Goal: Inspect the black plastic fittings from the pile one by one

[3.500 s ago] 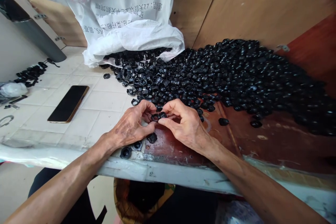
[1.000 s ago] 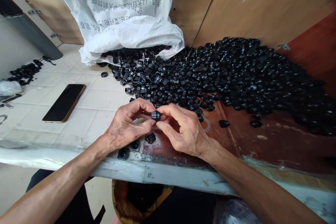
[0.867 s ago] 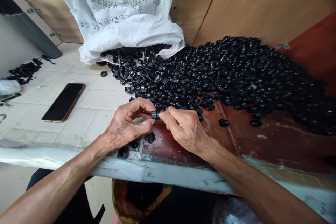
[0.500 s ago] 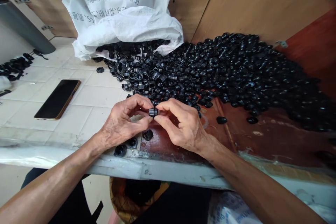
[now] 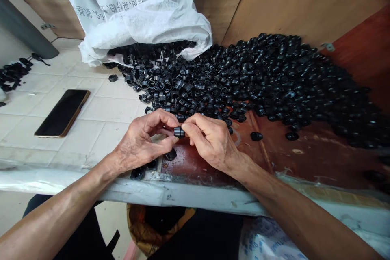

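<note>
Between both hands, just above the table's front part, is a small ribbed black plastic cap (image 5: 178,132). My left hand (image 5: 146,140) pinches it from the left with thumb and fingers. From the right, my right hand (image 5: 211,140) has its thumb and forefinger pressed together at the cap's right end; its other fingers are curled under. Whether a second part sits inside the cap is hidden. Below my left hand lie a loose black cap (image 5: 170,154) and a round black piece (image 5: 138,174) by the table edge. A large heap of black plastic parts (image 5: 210,77) lies behind the hands.
A white woven sack (image 5: 146,24) spills black parts at the back. A phone (image 5: 62,113) lies on the tiles at left, near a grey pipe (image 5: 29,28). Wooden panels (image 5: 289,4) close off the back. Below the edge stands an open yellow-brown bag (image 5: 138,227).
My right thumb and forefinger have closed together at the cap's right end, with the other fingers curling in. My left hand keeps its pinch. The whole view has shifted slightly.
</note>
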A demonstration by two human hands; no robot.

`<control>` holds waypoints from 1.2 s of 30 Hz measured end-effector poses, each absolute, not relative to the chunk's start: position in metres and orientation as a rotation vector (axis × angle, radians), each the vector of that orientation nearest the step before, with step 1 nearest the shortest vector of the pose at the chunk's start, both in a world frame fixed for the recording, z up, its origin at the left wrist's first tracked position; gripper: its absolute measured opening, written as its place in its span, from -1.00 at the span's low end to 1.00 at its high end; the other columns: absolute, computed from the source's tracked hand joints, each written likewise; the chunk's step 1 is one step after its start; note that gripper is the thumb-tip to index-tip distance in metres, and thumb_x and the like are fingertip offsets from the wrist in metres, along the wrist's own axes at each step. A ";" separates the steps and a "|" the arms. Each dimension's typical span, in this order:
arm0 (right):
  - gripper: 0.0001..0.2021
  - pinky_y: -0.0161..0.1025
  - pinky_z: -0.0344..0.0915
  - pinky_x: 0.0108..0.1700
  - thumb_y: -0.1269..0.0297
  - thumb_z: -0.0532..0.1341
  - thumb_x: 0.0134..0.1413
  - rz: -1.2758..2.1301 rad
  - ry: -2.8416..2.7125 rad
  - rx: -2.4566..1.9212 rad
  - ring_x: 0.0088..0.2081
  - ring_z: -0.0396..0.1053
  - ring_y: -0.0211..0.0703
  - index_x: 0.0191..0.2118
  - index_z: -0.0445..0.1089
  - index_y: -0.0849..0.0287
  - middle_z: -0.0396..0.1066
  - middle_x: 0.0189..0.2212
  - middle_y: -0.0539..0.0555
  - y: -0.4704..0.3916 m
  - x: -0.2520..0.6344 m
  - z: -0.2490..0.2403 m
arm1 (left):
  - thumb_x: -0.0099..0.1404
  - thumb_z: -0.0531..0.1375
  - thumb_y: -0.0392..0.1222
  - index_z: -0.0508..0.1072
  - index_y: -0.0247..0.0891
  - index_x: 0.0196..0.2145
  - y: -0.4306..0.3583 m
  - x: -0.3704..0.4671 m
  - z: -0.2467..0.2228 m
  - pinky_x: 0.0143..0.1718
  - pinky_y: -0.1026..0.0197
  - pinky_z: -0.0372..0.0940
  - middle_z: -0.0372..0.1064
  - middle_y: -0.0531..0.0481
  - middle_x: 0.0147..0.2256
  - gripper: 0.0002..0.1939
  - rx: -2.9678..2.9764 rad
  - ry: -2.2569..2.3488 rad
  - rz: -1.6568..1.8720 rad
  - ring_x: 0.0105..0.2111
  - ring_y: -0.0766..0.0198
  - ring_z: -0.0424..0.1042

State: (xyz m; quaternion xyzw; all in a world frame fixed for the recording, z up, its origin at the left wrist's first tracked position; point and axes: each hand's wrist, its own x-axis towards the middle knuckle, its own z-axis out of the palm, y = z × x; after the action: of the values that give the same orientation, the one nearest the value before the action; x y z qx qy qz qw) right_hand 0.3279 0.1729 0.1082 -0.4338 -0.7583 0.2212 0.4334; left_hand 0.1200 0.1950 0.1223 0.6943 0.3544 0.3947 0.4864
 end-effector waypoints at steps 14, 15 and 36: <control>-0.96 -0.29 0.38 -0.27 0.33 0.26 0.29 0.505 -1.846 -0.968 -0.36 0.45 -0.23 -0.16 0.41 0.14 0.49 -0.34 0.01 0.171 0.324 0.103 | 0.23 0.36 -0.28 0.50 -0.25 -0.19 0.196 0.120 0.124 -0.26 0.26 0.49 0.50 -0.07 -0.15 -0.82 1.670 0.918 0.982 -0.26 0.28 0.52; -0.97 -0.29 0.38 -0.26 0.33 0.26 0.29 0.520 -1.842 -0.981 -0.36 0.45 -0.23 -0.18 0.41 0.14 0.49 -0.36 0.00 0.171 0.324 0.103 | 0.23 0.35 -0.29 0.51 -0.24 -0.19 0.196 0.119 0.123 -0.26 0.26 0.49 0.51 -0.07 -0.15 -0.82 1.687 0.913 0.981 -0.26 0.27 0.52; -0.88 -0.31 0.33 -0.44 0.24 0.31 0.18 1.250 -1.473 -1.204 -0.55 0.42 -0.24 -0.23 0.42 0.15 0.43 -0.60 -0.09 0.171 0.322 0.112 | 0.25 0.39 -0.24 0.55 -0.17 -0.16 0.196 0.115 0.115 -0.05 0.09 0.52 0.56 -0.12 -0.11 -0.80 2.081 0.872 1.040 -0.12 0.13 0.57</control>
State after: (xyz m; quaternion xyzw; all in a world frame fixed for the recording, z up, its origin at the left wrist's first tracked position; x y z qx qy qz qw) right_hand 0.3221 0.1714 0.1115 -0.4803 -0.5874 0.4987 0.4191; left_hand 0.1148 0.1960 0.1154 0.7930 0.3321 0.3961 0.3226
